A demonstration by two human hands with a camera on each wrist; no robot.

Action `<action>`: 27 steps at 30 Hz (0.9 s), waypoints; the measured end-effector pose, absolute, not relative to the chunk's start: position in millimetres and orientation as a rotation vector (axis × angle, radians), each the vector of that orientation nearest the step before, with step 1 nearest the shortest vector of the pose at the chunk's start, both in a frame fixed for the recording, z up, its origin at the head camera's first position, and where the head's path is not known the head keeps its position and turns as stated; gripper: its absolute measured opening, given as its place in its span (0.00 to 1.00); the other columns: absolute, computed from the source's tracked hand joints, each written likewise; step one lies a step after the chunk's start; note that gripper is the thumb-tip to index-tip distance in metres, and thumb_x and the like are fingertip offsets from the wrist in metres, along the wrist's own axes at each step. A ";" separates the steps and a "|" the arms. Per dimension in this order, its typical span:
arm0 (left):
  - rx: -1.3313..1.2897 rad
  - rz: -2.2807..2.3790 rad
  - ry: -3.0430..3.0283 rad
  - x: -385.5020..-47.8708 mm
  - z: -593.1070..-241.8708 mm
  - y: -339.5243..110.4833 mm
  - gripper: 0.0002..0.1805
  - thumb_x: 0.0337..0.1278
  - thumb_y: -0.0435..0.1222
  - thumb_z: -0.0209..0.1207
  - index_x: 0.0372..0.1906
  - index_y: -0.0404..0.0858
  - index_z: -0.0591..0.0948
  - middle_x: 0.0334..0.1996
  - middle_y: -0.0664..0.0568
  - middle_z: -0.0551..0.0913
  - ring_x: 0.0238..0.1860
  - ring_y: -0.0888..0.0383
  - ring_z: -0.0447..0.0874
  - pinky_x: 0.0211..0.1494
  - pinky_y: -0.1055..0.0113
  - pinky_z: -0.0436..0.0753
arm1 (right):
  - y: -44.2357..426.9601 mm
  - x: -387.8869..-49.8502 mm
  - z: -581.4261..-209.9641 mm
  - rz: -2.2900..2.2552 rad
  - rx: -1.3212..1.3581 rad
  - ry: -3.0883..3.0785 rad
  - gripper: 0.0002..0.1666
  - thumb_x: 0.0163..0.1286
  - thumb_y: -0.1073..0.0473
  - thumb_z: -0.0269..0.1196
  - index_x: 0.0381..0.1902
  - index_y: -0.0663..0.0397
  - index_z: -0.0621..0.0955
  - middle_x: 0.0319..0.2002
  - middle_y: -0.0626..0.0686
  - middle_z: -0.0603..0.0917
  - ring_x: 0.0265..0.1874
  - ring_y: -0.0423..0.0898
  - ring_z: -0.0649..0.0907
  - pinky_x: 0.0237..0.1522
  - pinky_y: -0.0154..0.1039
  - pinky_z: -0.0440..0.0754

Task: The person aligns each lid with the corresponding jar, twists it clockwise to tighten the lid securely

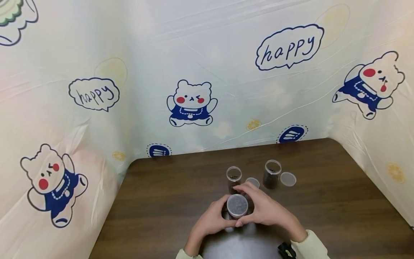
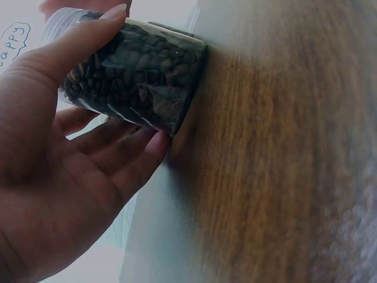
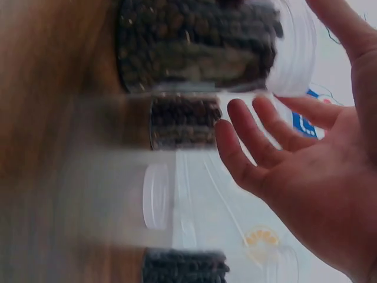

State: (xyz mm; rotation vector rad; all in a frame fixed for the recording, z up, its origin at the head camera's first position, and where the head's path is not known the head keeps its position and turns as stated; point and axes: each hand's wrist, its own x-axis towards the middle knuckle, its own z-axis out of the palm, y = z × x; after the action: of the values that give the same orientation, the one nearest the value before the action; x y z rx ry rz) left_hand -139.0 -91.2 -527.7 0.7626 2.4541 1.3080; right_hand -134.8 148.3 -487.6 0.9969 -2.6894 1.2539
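Note:
A clear jar of dark beans [image 2: 141, 73] stands upright on the table, with what looks like a translucent lid [image 1: 237, 205] on top. My left hand [image 1: 211, 217] grips its near-left side; in the left wrist view the thumb lies along the jar and the other fingers curve beneath it. Around the right side my right hand [image 1: 263, 207] curls, its thumb tip meeting the left thumb in front. The right wrist view shows the right fingers [image 3: 274, 138] spread beside the jar, the index at the lid's edge; that thumb's tip is hidden.
Just behind stands a smaller-looking uncovered jar [image 1: 234, 176] with dark contents. Another uncovered jar [image 1: 271, 174] is to its right. One loose lid [image 1: 253, 182] lies between them, another lid [image 1: 288, 179] farther right. A printed curtain [image 1: 226, 43] surrounds the brown table [image 1: 161, 201].

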 end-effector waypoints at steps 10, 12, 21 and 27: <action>0.757 1.321 2.462 -137.9 -525.8 -90.5 0.41 0.51 0.56 0.78 0.70 0.55 0.74 0.58 0.61 0.86 0.56 0.68 0.84 0.62 0.68 0.82 | 160.4 -136.2 -482.3 1.208 1.105 -2.698 0.48 0.59 0.38 0.78 0.75 0.29 0.72 0.70 0.40 0.79 0.67 0.42 0.78 0.66 0.46 0.81; 0.760 1.318 2.467 -137.0 -525.6 -90.7 0.41 0.51 0.56 0.78 0.70 0.55 0.74 0.57 0.62 0.86 0.55 0.68 0.83 0.61 0.68 0.82 | 159.5 -136.4 -483.7 1.215 1.112 -2.673 0.46 0.59 0.40 0.79 0.74 0.32 0.74 0.69 0.41 0.80 0.65 0.42 0.79 0.64 0.43 0.81; 0.773 1.312 2.484 -137.9 -526.9 -90.5 0.40 0.51 0.54 0.78 0.69 0.54 0.75 0.57 0.61 0.86 0.55 0.68 0.83 0.61 0.68 0.82 | 148.9 -138.4 -489.2 1.284 1.037 -2.652 0.43 0.54 0.40 0.82 0.66 0.45 0.81 0.56 0.44 0.81 0.53 0.37 0.81 0.56 0.37 0.82; 0.795 1.307 2.496 -138.7 -529.0 -90.8 0.39 0.52 0.54 0.78 0.69 0.54 0.75 0.58 0.60 0.86 0.56 0.67 0.83 0.62 0.68 0.82 | 149.1 -137.0 -487.4 1.238 0.986 -2.714 0.47 0.52 0.34 0.81 0.66 0.42 0.80 0.53 0.41 0.79 0.49 0.35 0.80 0.53 0.37 0.83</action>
State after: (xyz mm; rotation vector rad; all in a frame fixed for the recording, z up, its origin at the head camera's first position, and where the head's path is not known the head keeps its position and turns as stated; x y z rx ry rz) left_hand -138.7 -90.8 -529.0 0.7948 2.4961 1.3074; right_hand -137.0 149.1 -487.4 0.9855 -2.7144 1.2379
